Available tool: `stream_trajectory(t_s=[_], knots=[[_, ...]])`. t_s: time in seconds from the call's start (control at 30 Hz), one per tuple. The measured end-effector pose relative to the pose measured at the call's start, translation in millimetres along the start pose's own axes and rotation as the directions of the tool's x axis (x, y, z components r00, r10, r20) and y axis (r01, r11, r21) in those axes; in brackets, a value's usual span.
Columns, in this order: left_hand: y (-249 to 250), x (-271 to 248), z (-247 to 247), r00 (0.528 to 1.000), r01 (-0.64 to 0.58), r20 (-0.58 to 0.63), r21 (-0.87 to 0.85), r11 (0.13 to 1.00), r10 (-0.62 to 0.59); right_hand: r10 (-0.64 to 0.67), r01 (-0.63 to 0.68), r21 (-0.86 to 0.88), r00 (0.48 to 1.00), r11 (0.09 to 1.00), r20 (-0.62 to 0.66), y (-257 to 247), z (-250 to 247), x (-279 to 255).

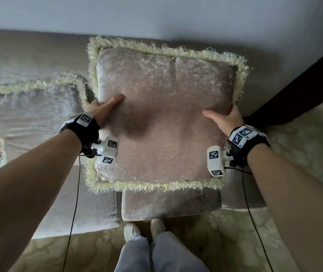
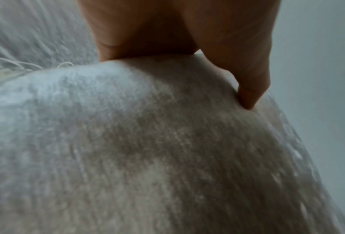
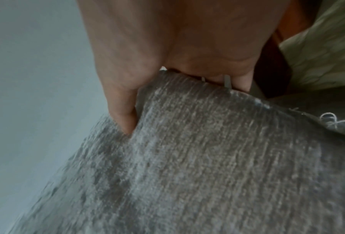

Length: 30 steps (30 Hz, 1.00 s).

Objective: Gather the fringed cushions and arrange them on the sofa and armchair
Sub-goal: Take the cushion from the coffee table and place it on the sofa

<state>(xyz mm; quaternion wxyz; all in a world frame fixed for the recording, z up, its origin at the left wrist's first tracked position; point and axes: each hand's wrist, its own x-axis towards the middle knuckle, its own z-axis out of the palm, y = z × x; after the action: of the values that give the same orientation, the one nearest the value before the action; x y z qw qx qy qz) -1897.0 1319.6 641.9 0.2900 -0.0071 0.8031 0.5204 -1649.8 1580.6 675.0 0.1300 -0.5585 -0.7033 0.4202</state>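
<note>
Pale wall is running along the top of the head view, with the sofa lying beneath it and patterned carpet showing to the right and below. Cushion, pinkish with a cream fringe, is being held over the sofa seat in front of the backrest, face toward the camera. Left hand is gripping its left edge, thumb pressing into the front face, fingers going behind out of sight. Right hand is gripping the right edge the same way, thumb lying on the front. Second cushion is lying on the seat just left of the held one. Dark wooden furniture is standing at the right. Legs and shoes are showing at the bottom edge.

Left wrist view: left hand is pinching the cushion, thumb digging into the fabric; wall is behind. Frame is blurred.

Right wrist view: right hand is clamping the cushion edge, thumb pressing on the face, fingertips curling over the rim. Carpet is showing at upper right, wall at left.
</note>
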Motion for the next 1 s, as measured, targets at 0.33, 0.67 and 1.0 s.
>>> stream_trajectory(t_s=[0.33, 0.67, 1.0], knots=[[-49, 68, 74, 0.998, 0.066, -0.017, -0.079, 0.995, -0.067, 0.028, -0.028, 0.003, 1.000, 1.000, -0.011, 44, 26, 61], [-98, 123, 103, 0.974, 0.139, -0.177, -0.026, 0.990, -0.141, 0.021, -0.029, 0.067, 0.993, 0.997, 0.118, 91, 102, 146], [-121, 181, 122, 0.940, 0.137, -0.296, -0.130, 0.982, -0.170, -0.012, 0.005, 0.028, 0.971, 1.000, 0.240, 83, 158, 219]])
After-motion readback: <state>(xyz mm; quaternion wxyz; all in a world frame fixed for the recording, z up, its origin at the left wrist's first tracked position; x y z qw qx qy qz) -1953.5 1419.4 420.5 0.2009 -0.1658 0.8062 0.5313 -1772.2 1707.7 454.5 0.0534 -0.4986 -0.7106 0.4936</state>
